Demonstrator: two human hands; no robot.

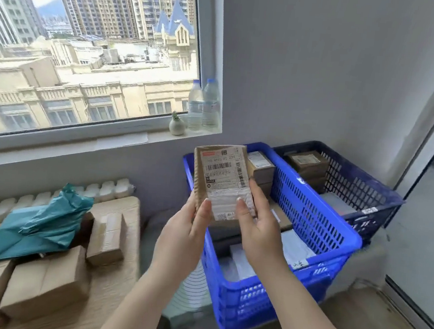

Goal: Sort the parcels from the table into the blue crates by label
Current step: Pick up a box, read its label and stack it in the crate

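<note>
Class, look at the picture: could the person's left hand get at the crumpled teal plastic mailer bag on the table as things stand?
Probably not right away. The left hand is gripping the brown cardboard parcel with the white label, shared with the right hand. The crumpled teal plastic mailer bag lies uncovered atop the boxes, so the way looks free once it lets go.

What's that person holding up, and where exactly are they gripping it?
A brown parcel with a white shipping label. Both hands grip its lower end: the left hand at the bottom left edge, the right hand at the bottom right edge, above the blue crate.

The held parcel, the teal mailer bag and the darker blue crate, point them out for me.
held parcel (222,181), head view, on its white label.
teal mailer bag (40,229), head view, on its crumpled middle.
darker blue crate (353,184), head view, on its right mesh wall.
</note>
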